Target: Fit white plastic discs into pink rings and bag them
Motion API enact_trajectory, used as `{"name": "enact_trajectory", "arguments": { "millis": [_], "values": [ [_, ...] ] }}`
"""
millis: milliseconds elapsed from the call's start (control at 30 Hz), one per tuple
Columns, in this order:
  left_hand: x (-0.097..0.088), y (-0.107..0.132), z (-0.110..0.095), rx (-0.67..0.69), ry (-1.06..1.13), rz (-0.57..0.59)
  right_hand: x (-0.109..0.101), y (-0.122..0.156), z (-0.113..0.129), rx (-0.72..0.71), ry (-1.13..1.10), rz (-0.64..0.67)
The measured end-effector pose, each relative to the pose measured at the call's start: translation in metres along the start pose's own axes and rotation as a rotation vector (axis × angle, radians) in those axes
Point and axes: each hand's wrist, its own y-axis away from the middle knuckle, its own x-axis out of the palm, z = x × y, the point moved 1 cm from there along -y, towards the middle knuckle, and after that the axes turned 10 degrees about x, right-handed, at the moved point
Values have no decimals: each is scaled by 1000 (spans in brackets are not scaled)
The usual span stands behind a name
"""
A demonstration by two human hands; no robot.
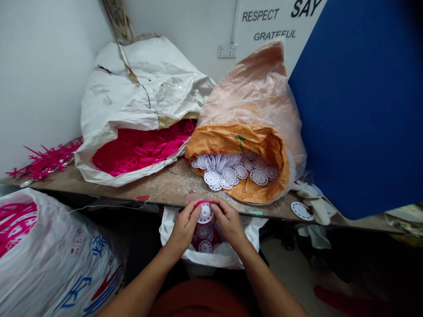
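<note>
One white disc [206, 215] with pink piece [201, 203] sits above the lap-side white bag [228, 260], fingers of left hand [185, 225] and right hand [229, 221] clamped on the pair, apparently for fitting, next calling for even pressure.

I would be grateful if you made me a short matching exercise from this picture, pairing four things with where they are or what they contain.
Column one
1. Pink-and-white piece
2. Large white sack
3. Orange-mouthed sack
4. Wall sockets

Column two
A. Open on the table, white discs in its mouth
B. On the wall, behind the sacks
C. Held by the left hand and right hand
D. Open on the table, pink pieces inside

Pairs: 1-C, 2-D, 3-A, 4-B
</note>
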Motion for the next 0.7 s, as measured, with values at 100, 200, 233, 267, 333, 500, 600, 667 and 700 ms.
{"name": "enact_trajectory", "arguments": {
  "millis": [100,200,233,267,333,500,600,667,700],
  "values": [
    [0,7,6,-160,164,70,-3,2,-1,62,-161,98],
    [-2,12,13,-213,164,74,-4,6,1,28,-98,144],
    [-3,13,14,-217,164,69,-4,8,1,23,-80,145],
    [-4,13,15,-221,175,70,-4,8,2,27,-85,150],
    [-4,13,13,-234,237,76,-2,8,1,57,-142,183],
    [0,9,8,-251,349,-57,6,5,-5,-1,-43,114],
    [-1,9,13,-243,307,-92,9,6,-6,-63,122,31],
    [-4,10,17,-246,276,-47,7,4,-3,-68,223,50],
    [-6,11,18,-237,245,-18,4,1,0,-76,271,74]
  ]
}}
